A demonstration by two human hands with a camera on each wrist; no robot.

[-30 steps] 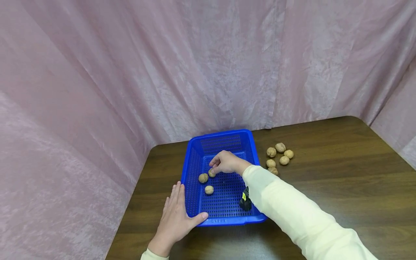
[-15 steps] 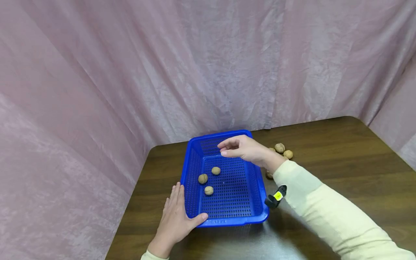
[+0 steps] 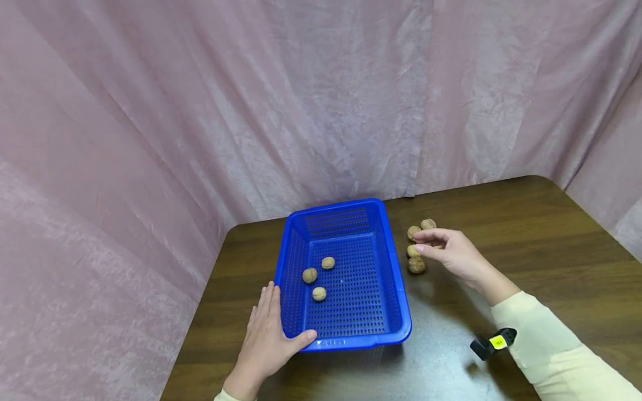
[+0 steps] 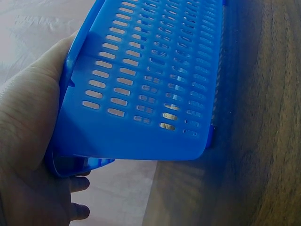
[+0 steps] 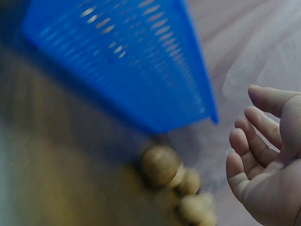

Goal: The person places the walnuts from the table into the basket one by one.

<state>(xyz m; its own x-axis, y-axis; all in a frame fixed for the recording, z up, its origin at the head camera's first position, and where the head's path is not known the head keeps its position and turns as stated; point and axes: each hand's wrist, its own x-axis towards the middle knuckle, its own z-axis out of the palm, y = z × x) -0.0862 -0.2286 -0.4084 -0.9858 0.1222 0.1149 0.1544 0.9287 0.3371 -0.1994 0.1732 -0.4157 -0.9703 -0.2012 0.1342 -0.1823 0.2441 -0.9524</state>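
A blue perforated plastic basket (image 3: 351, 341) stands on the wooden table. Three walnuts (image 3: 309, 275) lie on its bottom, towards the left side. The left hand (image 3: 263, 340) rests on the basket's near left corner, thumb across the front rim and straight fingers along the left side. Right of the basket, the right hand (image 3: 456, 253) hovers over a group of several walnuts (image 3: 416, 264), partly covering them in the head view. Its fingers are loosely bent, with a gap between thumb and fingers. The right wrist view shows that hand (image 5: 268, 160) holding nothing.
A pinkish curtain (image 3: 321, 100) hangs directly behind the table's back edge. The brown tabletop (image 3: 541, 234) extends to the right of the walnuts. A black camera with a yellow label (image 3: 496, 342) sits on the right sleeve.
The right hand let go of a walnut in the basket, rose out and moved right to the walnuts on the table. The left hand stays at the basket's corner.
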